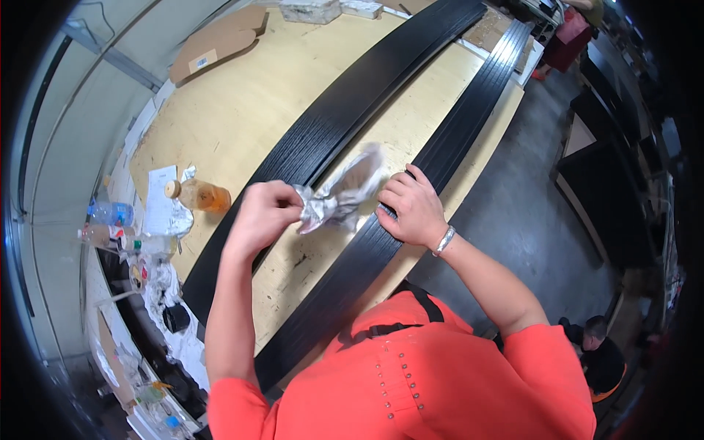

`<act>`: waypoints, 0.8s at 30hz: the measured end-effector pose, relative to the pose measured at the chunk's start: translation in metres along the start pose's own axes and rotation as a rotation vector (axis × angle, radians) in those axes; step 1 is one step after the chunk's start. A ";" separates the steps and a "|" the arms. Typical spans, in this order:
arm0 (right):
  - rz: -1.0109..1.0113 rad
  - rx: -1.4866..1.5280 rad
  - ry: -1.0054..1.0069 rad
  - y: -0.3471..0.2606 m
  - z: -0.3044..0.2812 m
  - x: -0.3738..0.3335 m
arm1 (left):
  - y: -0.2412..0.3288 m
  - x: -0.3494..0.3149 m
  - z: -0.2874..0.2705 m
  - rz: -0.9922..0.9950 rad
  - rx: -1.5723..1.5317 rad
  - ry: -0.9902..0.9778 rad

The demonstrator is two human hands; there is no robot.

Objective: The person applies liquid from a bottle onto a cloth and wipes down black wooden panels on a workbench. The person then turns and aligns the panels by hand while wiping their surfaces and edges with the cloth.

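Observation:
My left hand [265, 214] is closed, pinching one end of a crumpled whitish rag [339, 199]. The rag hangs loose between my hands, its far end blurred by motion. My right hand [415, 208], with a silver bracelet at the wrist, is wrapped over a long narrow black board [462, 132]. This board has lengthwise grooves and lies along the table's near right edge. A wider black board [323, 121] with a wood-grain surface lies roughly parallel to it on the left, passing beneath my left hand and forearm.
The boards lie on a pale wooden table [213, 139]. On its left stand a bottle of amber liquid [199, 195], a paper sheet [159, 198] and plastic bottles [110, 213]. A cardboard piece [220, 45] is at the far left. Two people [601, 352] [576, 37] are off to the right.

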State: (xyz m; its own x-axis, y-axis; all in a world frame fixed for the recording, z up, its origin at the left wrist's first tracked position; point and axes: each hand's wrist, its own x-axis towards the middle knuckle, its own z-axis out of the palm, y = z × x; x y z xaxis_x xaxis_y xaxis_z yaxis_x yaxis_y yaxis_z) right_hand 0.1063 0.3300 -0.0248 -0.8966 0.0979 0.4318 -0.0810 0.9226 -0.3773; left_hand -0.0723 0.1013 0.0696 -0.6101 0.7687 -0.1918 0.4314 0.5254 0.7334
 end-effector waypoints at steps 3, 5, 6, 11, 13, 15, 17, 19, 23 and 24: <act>-0.037 -0.013 0.004 -0.004 -0.001 0.003 | 0.028 -0.010 -0.030 0.028 -0.526 0.084; -0.011 0.004 0.012 -0.002 0.000 0.000 | 0.024 0.008 -0.015 -0.082 -0.242 0.012; -0.017 0.002 0.017 0.001 0.000 0.003 | 0.020 0.006 -0.016 -0.022 -0.314 0.039; -0.024 -0.006 0.030 -0.003 0.001 -0.001 | 0.041 -0.009 -0.018 -0.008 -0.360 0.179; -0.017 -0.016 0.026 0.000 0.001 -0.002 | 0.061 -0.017 -0.015 0.022 -0.358 0.268; -0.022 -0.018 0.022 -0.002 0.000 -0.002 | 0.064 -0.019 -0.016 0.065 -0.385 0.294; -0.011 -0.010 0.008 -0.002 -0.002 -0.002 | 0.059 -0.018 -0.019 0.077 -0.714 0.348; -0.021 -0.005 0.020 -0.003 -0.002 0.000 | 0.028 -0.019 -0.018 0.076 -0.763 0.377; -0.025 0.011 0.011 -0.006 0.002 0.002 | -0.066 -0.037 0.000 -0.247 -0.249 0.454; -0.015 0.008 0.009 -0.004 0.002 0.001 | -0.063 -0.044 0.006 -0.156 0.258 0.512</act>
State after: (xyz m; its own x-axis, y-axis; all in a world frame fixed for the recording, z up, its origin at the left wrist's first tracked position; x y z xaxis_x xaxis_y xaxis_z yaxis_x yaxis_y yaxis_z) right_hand 0.1050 0.3258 -0.0250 -0.8915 0.0874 0.4445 -0.0980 0.9208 -0.3774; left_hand -0.0688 0.0371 0.0283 -0.8947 0.4350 0.1016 0.4192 0.7391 0.5273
